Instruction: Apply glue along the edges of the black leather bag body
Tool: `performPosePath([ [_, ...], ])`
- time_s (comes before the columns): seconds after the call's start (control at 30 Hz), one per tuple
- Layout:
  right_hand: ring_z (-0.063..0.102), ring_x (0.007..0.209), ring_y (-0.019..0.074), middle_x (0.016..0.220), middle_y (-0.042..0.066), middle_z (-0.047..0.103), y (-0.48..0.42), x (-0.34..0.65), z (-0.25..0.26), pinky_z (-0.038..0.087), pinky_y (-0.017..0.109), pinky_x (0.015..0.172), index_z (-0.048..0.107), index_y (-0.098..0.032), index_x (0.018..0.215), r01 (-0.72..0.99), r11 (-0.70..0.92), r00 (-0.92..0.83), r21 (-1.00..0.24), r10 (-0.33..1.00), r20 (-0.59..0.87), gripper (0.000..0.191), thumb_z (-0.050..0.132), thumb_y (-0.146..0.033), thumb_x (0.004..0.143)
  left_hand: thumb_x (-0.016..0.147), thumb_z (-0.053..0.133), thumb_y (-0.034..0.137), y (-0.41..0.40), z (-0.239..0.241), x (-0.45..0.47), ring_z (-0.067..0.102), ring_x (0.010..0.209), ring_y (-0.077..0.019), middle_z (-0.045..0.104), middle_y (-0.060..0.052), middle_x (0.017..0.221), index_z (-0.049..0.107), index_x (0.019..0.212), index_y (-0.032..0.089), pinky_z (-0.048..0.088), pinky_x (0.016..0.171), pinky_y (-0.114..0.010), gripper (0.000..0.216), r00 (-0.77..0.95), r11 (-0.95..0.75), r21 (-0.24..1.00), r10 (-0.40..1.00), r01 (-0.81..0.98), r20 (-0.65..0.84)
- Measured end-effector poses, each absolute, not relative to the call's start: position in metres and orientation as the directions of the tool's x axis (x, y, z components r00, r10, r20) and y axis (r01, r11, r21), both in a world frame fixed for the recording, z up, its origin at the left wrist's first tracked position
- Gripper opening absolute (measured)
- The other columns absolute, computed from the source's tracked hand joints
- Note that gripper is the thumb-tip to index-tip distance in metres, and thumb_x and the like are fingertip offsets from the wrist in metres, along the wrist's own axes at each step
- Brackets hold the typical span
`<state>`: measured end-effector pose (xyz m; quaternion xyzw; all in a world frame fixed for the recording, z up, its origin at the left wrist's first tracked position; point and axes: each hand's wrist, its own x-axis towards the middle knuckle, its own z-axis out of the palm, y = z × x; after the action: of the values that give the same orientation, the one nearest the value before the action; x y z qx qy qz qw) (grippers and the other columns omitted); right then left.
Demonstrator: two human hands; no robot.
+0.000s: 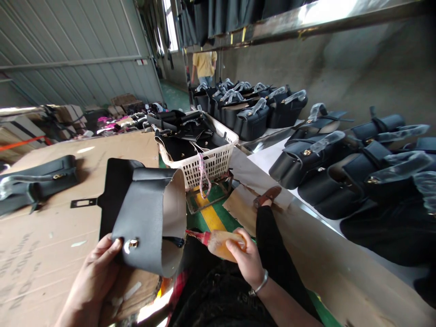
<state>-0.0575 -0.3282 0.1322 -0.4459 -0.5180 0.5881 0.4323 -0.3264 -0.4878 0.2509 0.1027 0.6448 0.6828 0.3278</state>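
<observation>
My left hand [93, 272] grips a curled black leather bag piece [141, 213] with a gold clasp near my thumb; its pale inner side faces right. My right hand [247, 259] holds a soft orange glue bottle [221, 243], its red nozzle pointing left at the lower inner edge of the leather piece. Both hands are over my lap, just off the near edge of a cardboard-covered table [44, 236].
A finished black bag [37, 181] lies at the table's left. A white plastic basket [207, 161] of black parts stands ahead. Rows of black bags [340, 159] line a surface at right. A person in a yellow shirt [204, 66] stands far back.
</observation>
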Motion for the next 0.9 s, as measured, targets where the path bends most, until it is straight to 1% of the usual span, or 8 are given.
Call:
performPosePath([
  [0.13,0.061,0.064,0.0188,0.069,0.002,0.064,-0.334,-0.060,0.126,0.057,0.031,0.061,0.061,-0.020,0.083,-0.118,-0.243,-0.290,-0.963,0.936,-0.200,0.051,0.083,-0.061,0.062,0.052,0.100,0.049,-0.488,0.253,-0.324,0.058,0.061,-0.0131,0.064,-0.001,0.070,0.071,0.072,0.027,0.054,0.055,-0.015,0.042,-0.768,0.034,0.953,0.583,-0.302,-0.265],
  [0.23,0.059,0.063,0.0171,0.069,0.000,0.062,-0.339,-0.055,0.123,0.055,0.029,0.060,0.060,-0.020,0.082,-0.161,-0.305,-0.338,-0.939,0.910,-0.238,0.048,0.084,-0.057,0.063,0.049,0.101,0.048,-0.487,0.254,-0.323,0.057,0.060,-0.0142,0.062,0.000,0.068,0.070,0.072,0.027,0.056,0.055,-0.019,0.043,-0.771,0.030,0.952,0.578,-0.306,-0.266],
  [0.33,0.057,0.065,0.0158,0.069,-0.001,0.060,-0.340,-0.051,0.125,0.052,0.027,0.061,0.061,-0.020,0.082,-0.136,-0.300,-0.346,-0.944,0.907,-0.238,0.040,0.083,-0.049,0.064,0.043,0.102,0.049,-0.487,0.250,-0.327,0.059,0.063,-0.0150,0.064,0.000,0.070,0.072,0.075,0.026,0.057,0.058,-0.020,0.049,-0.780,0.047,0.946,0.554,-0.319,-0.291],
  [0.47,0.058,0.067,0.0174,0.071,0.000,0.061,-0.337,-0.050,0.130,0.052,0.028,0.065,0.062,-0.020,0.082,-0.079,-0.280,-0.335,-0.957,0.911,-0.239,0.035,0.078,-0.045,0.064,0.040,0.103,0.049,-0.489,0.245,-0.335,0.056,0.060,-0.0131,0.062,0.001,0.066,0.071,0.070,0.025,0.054,0.054,-0.018,0.050,-0.774,0.054,0.937,0.548,-0.345,-0.316],
  [0.57,0.056,0.066,0.0168,0.069,0.000,0.059,-0.338,-0.050,0.133,0.050,0.028,0.065,0.062,-0.020,0.077,-0.039,-0.178,-0.377,-0.983,0.914,-0.150,0.026,0.075,-0.040,0.067,0.035,0.104,0.045,-0.489,0.246,-0.336,0.058,0.060,-0.0147,0.064,-0.001,0.066,0.070,0.070,0.021,0.054,0.054,-0.020,0.054,-0.782,0.063,0.937,0.534,-0.343,-0.323],
  [0.63,0.056,0.067,0.0174,0.069,0.000,0.060,-0.340,-0.050,0.135,0.050,0.029,0.065,0.063,-0.020,0.077,-0.043,-0.141,-0.361,-0.989,0.925,-0.117,0.024,0.074,-0.039,0.067,0.037,0.103,0.043,-0.487,0.249,-0.334,0.059,0.061,-0.0151,0.065,-0.001,0.068,0.071,0.072,0.021,0.055,0.056,-0.020,0.053,-0.775,0.055,0.935,0.544,-0.350,-0.322],
  [0.8,0.062,0.070,0.0209,0.073,0.002,0.064,-0.339,-0.050,0.127,0.055,0.032,0.067,0.065,-0.019,0.082,-0.060,-0.272,-0.318,-0.960,0.917,-0.240,0.037,0.077,-0.048,0.063,0.034,0.103,0.045,-0.488,0.247,-0.336,0.057,0.063,-0.0179,0.062,-0.002,0.067,0.071,0.072,0.021,0.055,0.054,-0.023,0.055,-0.783,0.082,0.931,0.518,-0.355,-0.344],
  [0.9,0.066,0.077,0.0244,0.080,0.006,0.070,-0.338,-0.050,0.108,0.058,0.035,0.074,0.069,-0.019,0.089,-0.062,-0.319,-0.348,-0.946,0.895,-0.279,0.046,0.082,-0.051,0.059,0.040,0.101,0.047,-0.494,0.235,-0.344,0.059,0.067,-0.0202,0.065,-0.002,0.074,0.072,0.078,0.023,0.056,0.057,-0.026,0.053,-0.774,0.092,0.925,0.521,-0.368,-0.360],
])
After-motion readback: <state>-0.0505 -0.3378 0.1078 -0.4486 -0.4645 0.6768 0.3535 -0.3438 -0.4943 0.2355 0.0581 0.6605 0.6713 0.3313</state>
